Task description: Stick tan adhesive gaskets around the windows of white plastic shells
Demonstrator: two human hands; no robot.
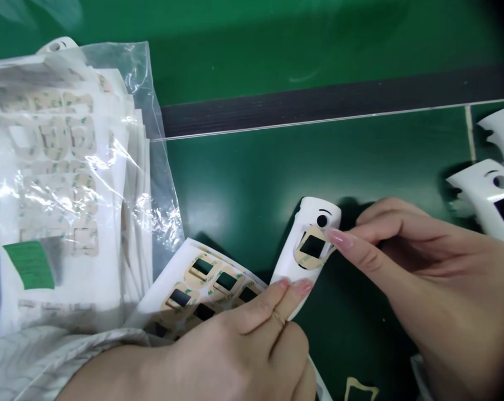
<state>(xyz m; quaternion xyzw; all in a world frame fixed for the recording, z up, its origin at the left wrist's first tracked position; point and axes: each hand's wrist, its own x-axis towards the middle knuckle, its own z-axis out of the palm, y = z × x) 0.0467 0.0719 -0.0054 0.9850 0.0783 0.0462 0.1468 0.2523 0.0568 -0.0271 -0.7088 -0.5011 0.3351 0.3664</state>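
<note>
housing (288, 260) partly behind left hand (264, 345) | bag (166, 206) cut by left edge | green label (30, 264) illegible

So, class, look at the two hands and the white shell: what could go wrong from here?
The tan sticker might settle crooked, since the right hand pinches it at just one edge.

The white shell could slip or turn: the left hand visibly steadies only its lower part, with fingertips.

The sticker sheet might get dragged or creased, as the left hand overlaps it in this view.
</note>
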